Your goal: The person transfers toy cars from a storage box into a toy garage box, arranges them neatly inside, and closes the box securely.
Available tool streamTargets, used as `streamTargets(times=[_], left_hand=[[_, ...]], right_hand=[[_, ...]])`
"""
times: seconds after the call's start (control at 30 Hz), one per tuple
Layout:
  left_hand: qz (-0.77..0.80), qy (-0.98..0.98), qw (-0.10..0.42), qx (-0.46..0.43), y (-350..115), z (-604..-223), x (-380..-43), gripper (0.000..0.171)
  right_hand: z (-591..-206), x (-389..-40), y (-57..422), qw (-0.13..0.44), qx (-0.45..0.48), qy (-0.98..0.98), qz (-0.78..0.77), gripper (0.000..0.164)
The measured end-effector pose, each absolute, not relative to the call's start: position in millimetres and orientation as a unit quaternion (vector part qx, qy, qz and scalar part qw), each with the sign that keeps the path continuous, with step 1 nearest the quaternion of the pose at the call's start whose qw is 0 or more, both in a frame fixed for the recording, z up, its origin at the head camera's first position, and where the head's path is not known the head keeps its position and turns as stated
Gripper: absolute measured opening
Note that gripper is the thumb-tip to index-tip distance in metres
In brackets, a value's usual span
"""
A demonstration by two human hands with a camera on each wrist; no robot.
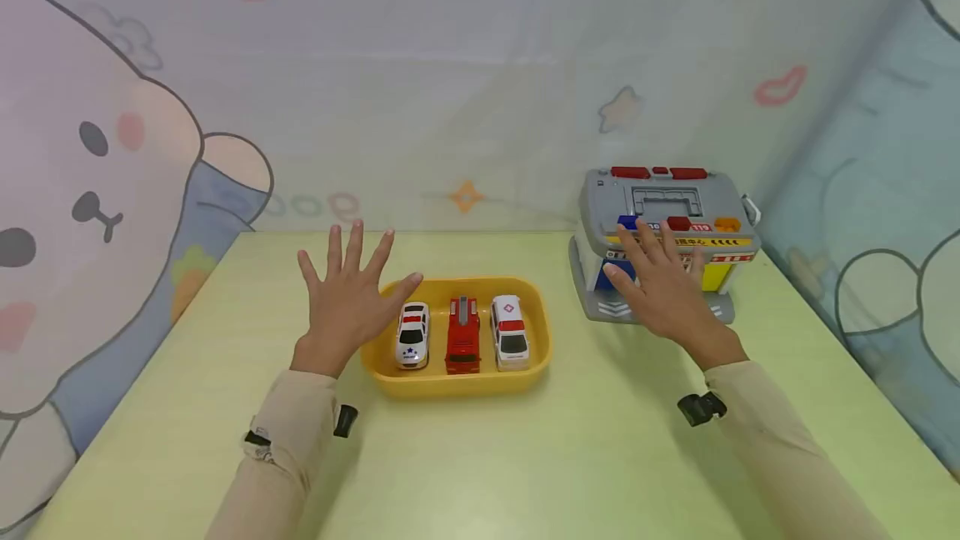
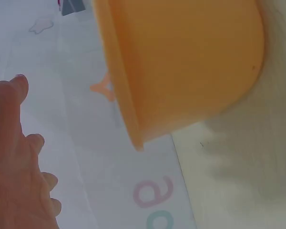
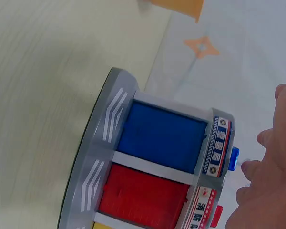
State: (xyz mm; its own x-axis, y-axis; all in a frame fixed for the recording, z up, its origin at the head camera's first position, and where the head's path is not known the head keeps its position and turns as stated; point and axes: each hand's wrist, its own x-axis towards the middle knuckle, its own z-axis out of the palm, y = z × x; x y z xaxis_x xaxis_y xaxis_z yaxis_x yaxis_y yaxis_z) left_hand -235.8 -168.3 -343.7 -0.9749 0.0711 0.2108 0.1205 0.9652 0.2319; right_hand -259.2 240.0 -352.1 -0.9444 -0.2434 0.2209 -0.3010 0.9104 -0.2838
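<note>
My left hand [image 1: 347, 307], fingers spread and straight, hovers at the left edge of a yellow tray [image 1: 457, 387] and holds nothing. Three toy vehicles lie side by side in that tray: a white police car [image 1: 412, 337], a red fire truck [image 1: 462, 340] and a white ambulance [image 1: 512, 336]. My right hand [image 1: 666, 290], also spread, is in front of a grey toy garage [image 1: 600, 198] and hides part of its front. In the right wrist view, the garage's blue door [image 3: 162, 136] and red door [image 3: 143, 195] are closed. The left wrist view shows the tray's outer wall [image 2: 190, 62].
The pale yellow-green table [image 1: 480, 473] carries the tray and the garage, which stands at the back right. A cartoon-printed backdrop [image 1: 450, 90] rises behind the table's far edge. On the garage's right side is a light-coloured handle [image 1: 751, 209].
</note>
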Motion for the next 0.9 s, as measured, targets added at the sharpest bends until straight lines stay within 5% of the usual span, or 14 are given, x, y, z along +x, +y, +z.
streamTargets(times=[0.9], left_hand=[[-0.104, -0.98, 0.083, -0.149, -118.4, -330.0, -259.8, 0.079]], right_hand=[[-335.2, -267.5, 300.7, 0.101, 0.125, -0.974, 0.158, 0.073]])
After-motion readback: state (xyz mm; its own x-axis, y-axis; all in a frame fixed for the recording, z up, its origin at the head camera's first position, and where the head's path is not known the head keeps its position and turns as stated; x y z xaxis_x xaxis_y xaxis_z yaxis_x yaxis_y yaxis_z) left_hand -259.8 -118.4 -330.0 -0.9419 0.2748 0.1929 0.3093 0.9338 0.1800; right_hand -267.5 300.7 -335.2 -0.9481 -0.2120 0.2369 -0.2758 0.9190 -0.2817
